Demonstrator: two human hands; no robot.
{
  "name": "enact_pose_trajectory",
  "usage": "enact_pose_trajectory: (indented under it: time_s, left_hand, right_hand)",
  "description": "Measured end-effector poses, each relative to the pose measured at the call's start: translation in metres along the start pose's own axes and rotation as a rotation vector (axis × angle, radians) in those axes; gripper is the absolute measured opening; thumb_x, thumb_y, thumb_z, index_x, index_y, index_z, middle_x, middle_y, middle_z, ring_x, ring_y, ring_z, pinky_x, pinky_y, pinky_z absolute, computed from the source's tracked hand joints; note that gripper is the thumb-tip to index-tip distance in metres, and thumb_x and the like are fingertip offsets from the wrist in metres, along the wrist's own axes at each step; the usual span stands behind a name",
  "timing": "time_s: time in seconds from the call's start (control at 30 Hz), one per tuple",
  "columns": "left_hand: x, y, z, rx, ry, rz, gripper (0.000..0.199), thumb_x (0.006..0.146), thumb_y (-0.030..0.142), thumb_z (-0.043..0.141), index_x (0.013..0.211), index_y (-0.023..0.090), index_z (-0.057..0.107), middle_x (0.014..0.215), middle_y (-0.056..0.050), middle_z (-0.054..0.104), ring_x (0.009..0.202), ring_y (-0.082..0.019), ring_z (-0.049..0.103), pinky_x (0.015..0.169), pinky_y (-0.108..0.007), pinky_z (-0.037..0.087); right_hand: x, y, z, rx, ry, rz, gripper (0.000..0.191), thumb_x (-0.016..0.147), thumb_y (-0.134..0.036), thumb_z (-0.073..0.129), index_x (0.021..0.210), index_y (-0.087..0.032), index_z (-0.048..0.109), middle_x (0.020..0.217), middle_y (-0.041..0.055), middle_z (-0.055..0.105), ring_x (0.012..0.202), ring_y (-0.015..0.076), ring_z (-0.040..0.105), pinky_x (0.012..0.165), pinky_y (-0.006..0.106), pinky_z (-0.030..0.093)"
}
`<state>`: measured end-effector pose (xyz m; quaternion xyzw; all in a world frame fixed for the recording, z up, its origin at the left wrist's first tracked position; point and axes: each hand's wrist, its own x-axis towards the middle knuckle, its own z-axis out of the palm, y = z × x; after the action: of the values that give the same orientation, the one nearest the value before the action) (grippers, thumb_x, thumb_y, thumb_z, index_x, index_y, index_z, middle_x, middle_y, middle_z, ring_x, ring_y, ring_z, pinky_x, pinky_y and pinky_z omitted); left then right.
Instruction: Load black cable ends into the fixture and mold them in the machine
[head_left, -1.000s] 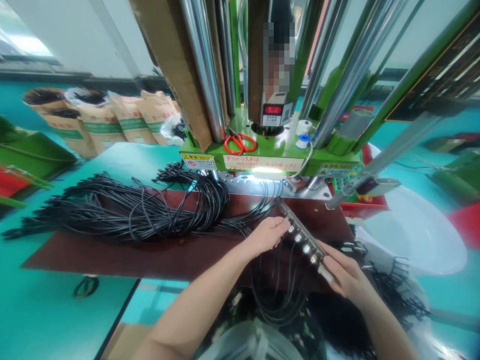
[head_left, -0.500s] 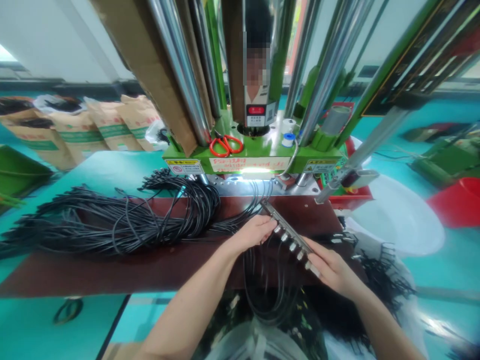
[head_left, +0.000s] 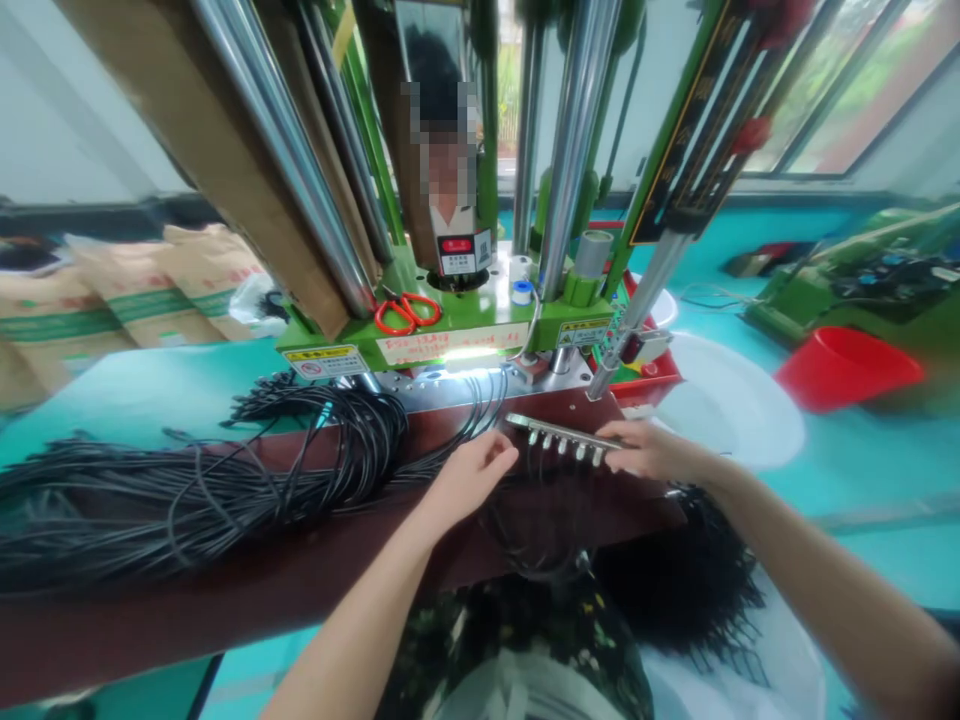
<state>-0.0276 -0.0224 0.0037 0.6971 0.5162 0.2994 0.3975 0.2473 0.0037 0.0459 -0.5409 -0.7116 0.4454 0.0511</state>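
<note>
A narrow metal bar [head_left: 570,434] with several silvery plug ends along its lower edge lies across my grasp, nearly level. My right hand [head_left: 652,450] grips its right end between thumb and fingers. Just left of the bar, and apart from it, is my left hand [head_left: 476,475], its fingers curled inward; whether anything is in them is hidden. Thin black cables [head_left: 525,550] hang blurred beneath the bar. Behind both hands stands a green press [head_left: 352,345], its lit gap holding more cable ends.
A large bundle of black cables [head_left: 262,480] covers the left of the brown board [head_left: 360,580]. Red-handled scissors [head_left: 407,313] rest on the press. Black cable pieces [head_left: 682,590] fill a white bag at lower right. A white tub [head_left: 735,400] and red bucket [head_left: 847,368] stand beyond.
My left hand has come off the bar and its plug ends. The right hand has swung the bar from steeply slanted to almost level. The camera view has turned right.
</note>
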Motion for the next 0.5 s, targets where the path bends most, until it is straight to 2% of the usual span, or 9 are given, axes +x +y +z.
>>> enact_pose_trajectory:
  time_s: [0.1,0.17,0.23,0.33,0.5]
  left_hand:
    - [-0.007,-0.001,-0.003,-0.010,-0.017,0.033,0.021,0.080,0.037,0.044,0.077,0.018,0.053,0.066,0.002,0.052,0.062,-0.011,0.046,0.060,-0.022,0.035]
    - [-0.012,-0.003,-0.007,-0.027,-0.009,0.026,0.022,0.080,0.037,0.045,0.075,0.018,0.053,0.064,0.003,0.050,0.060,-0.010,0.044,0.058,-0.021,0.034]
    - [-0.018,-0.006,-0.013,-0.052,0.012,0.002,0.023,0.080,0.038,0.045,0.075,0.017,0.053,0.062,0.003,0.048,0.057,-0.009,0.042,0.055,-0.021,0.033]
    - [-0.025,-0.011,-0.025,-0.114,0.052,-0.049,0.025,0.080,0.040,0.046,0.075,0.017,0.053,0.059,0.004,0.046,0.051,-0.008,0.039,0.050,-0.020,0.031]
    - [-0.015,-0.019,-0.037,-0.315,0.204,-0.138,0.025,0.077,0.041,0.049,0.073,0.016,0.052,0.054,0.005,0.043,0.043,-0.005,0.035,0.042,-0.018,0.027]
  right_hand:
    - [0.033,-0.005,-0.022,-0.093,-0.116,-0.031,0.034,0.076,-0.036,0.049,0.104,-0.017,0.056,0.063,-0.0005,0.058,0.041,0.0084,0.043,0.037,0.020,0.030]
    - [0.056,-0.011,-0.027,-0.221,-0.139,-0.139,0.033,0.077,-0.032,0.046,0.103,-0.016,0.059,0.066,0.0009,0.059,0.046,0.0101,0.047,0.041,0.021,0.035]
    - [0.077,-0.017,-0.026,-0.344,-0.111,-0.255,0.026,0.074,-0.025,0.048,0.092,-0.016,0.064,0.074,0.0032,0.060,0.061,0.0137,0.054,0.055,0.024,0.042]
    - [0.096,-0.020,-0.021,-0.418,-0.065,-0.342,0.020,0.069,-0.018,0.052,0.081,-0.017,0.068,0.086,0.0048,0.058,0.080,0.0178,0.054,0.074,0.027,0.041]
    - [0.103,-0.012,-0.012,-0.479,0.011,-0.387,0.026,0.069,-0.014,0.051,0.088,-0.018,0.068,0.089,0.0051,0.057,0.084,0.0191,0.054,0.079,0.030,0.041]
